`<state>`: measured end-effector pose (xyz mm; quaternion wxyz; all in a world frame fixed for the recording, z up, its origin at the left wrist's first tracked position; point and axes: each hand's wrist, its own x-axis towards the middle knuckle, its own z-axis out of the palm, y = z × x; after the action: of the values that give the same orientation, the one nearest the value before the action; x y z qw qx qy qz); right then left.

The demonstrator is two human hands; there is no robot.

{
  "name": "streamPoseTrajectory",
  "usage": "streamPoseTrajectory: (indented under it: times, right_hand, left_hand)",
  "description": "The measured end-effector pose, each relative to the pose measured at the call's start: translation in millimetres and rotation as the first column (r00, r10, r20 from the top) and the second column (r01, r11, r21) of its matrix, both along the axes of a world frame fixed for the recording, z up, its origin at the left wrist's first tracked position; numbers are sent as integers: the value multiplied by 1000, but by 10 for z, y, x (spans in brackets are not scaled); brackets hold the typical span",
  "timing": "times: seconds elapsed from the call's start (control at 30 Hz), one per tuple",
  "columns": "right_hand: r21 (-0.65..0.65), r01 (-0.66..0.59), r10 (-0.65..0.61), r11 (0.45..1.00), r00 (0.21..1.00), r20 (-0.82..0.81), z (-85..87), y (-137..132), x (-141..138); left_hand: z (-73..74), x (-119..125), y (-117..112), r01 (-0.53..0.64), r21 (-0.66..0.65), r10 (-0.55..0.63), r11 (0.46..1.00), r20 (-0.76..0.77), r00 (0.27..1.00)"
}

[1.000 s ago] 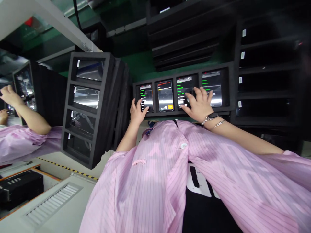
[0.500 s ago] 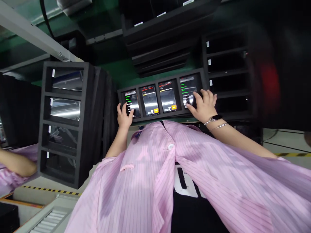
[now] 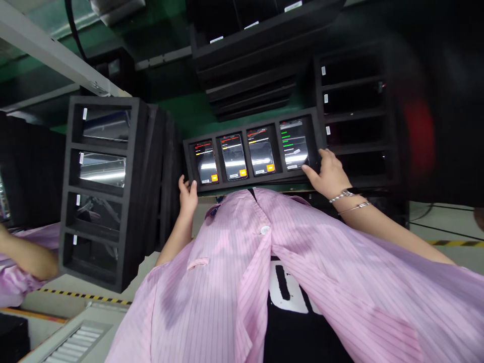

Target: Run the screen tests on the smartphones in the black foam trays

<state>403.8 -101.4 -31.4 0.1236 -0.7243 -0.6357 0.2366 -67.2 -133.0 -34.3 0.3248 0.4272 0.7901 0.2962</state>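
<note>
A black tray (image 3: 264, 177) with a row of slots lies in front of me, with smartphones in it. The leftmost phone (image 3: 206, 160), the second phone (image 3: 232, 156) and the third phone (image 3: 260, 148) show red text and an orange button. On the rightmost phone (image 3: 293, 146) are green lines of text. My left hand (image 3: 188, 197) is at the tray's front left corner, thumb and fingers apart. My right hand (image 3: 329, 174) rests at the right end, thumb over the front corner, fingers spread along the side. Neither holds a phone.
To the left stands a stack of black trays (image 3: 130, 201) with phones in the slots. Another slotted tray (image 3: 355, 116) is at the right, and stacked trays (image 3: 245, 55) stand behind. A co-worker's arm (image 3: 30, 254) shows at the far left.
Both hands have drawn back from the phone screens to the tray's ends. The leftmost phone's screen has switched from green text to red text with an orange button.
</note>
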Motion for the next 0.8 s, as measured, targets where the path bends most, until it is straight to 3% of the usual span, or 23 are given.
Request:
streamPoseTrajectory:
  times: [0.1,0.2,0.33,0.4,0.47,0.53,0.6,0.67,0.7,0.77,0.8]
  right_hand:
    - [-83,173,-181,981,978,-101,51,-26,-71]
    - [-61,336,-342,940,926,-159,157,48,-75]
    - [129,347,-319,929,928,-192,381,192,174]
    - [183,355,-322,917,928,-186,481,254,302]
    - [161,362,-340,918,928,-153,530,281,356]
    - [45,349,-343,936,934,-103,508,251,324]
    - [-141,312,-323,939,945,-58,421,156,225]
    - [-231,235,-247,944,969,-25,312,14,88]
    - [-200,178,-184,963,983,-12,267,-62,11]
    - [-18,12,-12,1000,1000,7,221,-196,-150]
    - [77,-102,102,992,995,2,222,-242,-234]
  left_hand:
    - [101,56,-157,-11,-4,11,1000,44,999]
    - [320,70,-152,16,82,-17,996,13,1000]
    - [768,-21,9,163,127,-153,978,-84,985]
    - [946,-54,77,232,59,-220,971,-163,962]
    - [1010,-50,92,268,-37,-269,963,-240,933]
    - [939,-9,36,284,-121,-307,951,-280,910]
    - [765,58,-79,309,-189,-352,932,-265,898]
    - [554,131,-218,352,-250,-412,902,-252,876]
    - [457,163,-282,371,-274,-440,887,-263,859]
    - [308,204,-375,385,-298,-471,873,-314,824]
    - [260,211,-399,384,-298,-473,874,-345,811]
